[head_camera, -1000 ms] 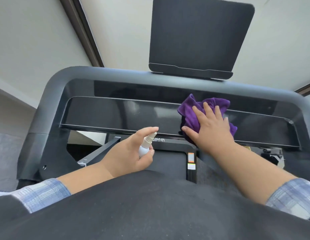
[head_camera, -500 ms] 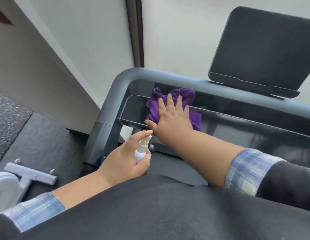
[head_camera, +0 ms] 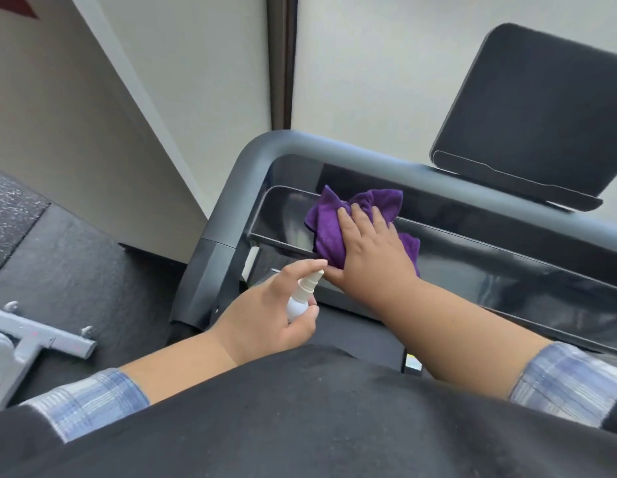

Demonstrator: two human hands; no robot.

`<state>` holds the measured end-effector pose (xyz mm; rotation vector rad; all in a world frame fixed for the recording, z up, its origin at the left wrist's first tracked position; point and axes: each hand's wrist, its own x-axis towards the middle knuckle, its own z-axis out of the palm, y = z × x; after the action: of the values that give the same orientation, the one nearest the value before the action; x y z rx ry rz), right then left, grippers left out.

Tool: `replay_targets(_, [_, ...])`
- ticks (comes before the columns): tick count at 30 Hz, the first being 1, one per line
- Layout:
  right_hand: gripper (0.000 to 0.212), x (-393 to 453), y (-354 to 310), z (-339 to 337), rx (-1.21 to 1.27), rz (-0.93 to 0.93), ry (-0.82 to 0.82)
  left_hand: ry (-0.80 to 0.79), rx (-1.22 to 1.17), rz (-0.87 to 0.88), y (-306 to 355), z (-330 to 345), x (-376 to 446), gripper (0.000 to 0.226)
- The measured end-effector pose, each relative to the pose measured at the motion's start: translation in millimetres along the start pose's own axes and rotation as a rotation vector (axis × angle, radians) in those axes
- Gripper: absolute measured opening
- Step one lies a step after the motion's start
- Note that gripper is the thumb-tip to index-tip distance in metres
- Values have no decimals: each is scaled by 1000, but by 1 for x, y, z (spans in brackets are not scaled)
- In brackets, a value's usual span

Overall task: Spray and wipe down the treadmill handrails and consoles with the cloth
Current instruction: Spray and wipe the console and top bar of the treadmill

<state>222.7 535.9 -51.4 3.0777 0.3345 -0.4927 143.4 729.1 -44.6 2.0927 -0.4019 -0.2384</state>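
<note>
right hand (head_camera: 371, 251) fingers spread flat, pressing purple cloth (head_camera: 338, 225) on treadmill console (head_camera: 507, 270) left end, left hand (head_camera: 265, 315) just below console, fingers wrapped around white spray bottle (head_camera: 300, 300)

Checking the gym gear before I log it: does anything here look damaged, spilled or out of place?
Nothing stands out. The right hand presses the purple cloth flat on the glossy console, the left hand holds the spray bottle upright, and no drips or cracks show.

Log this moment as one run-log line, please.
step: wiping console | right hand: flat on purple cloth, left end of glossy console panel | left hand: holding spray bottle, finger on nozzle | handrail: untouched
</note>
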Motion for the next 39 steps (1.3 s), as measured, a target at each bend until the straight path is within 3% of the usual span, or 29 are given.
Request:
replay_targets(4, [110,11,-19,-4,-49,9,-20,-4,-15,-25,-7,-8,-6,58])
replay_targets(10, [110,56,-85,-10,-43,-152,-23,19,63,-58,-9,-10,-14,59])
replay_targets(14, [105,60,-83,-7,-22,-193,10,48,105,-56,-5,-6,-12,59])
replay_targets(19, [94,38,-36,2,-30,-227,19,80,151,-44,11,18,17,58])
replay_targets(23, [83,7,19,3,2,-160,27,-23,138,6,29,48,42,61])
replay_targets(31, [83,-55,130,19,95,46,61,-268,131,51,82,127,76,62])
replay_targets(39, [79,-111,236,38,188,223,133,-383,201,120,141,200,93,64])
